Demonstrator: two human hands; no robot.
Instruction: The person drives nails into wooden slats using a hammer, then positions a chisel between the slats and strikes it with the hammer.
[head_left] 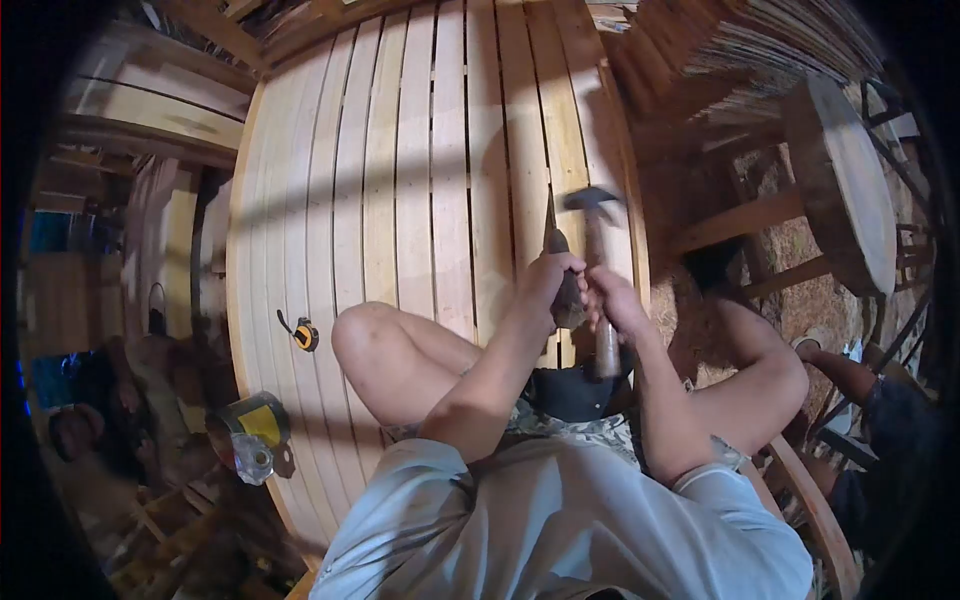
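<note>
My left hand (553, 280) is closed around the dark handle of a chisel-like tool (556, 242), whose thin blade points away from me over the slats. Beside it, my right hand (617, 303) grips a hammer (607, 352) by its wooden handle. The dark hammer head is at the far end, above the slatted wooden platform (385, 200). Both hands are close together in front of my lap, their fingertips nearly meeting. A black pouch (575, 393) sits at my waist, just below the hammer handle.
A yellow and black tape measure (305, 336) lies on the slats left of my knee. At the left edge stands a tin (262, 418) with a clear container (251, 458). A round wooden seat (850, 190) is at right. Another person's leg (848, 375) shows there.
</note>
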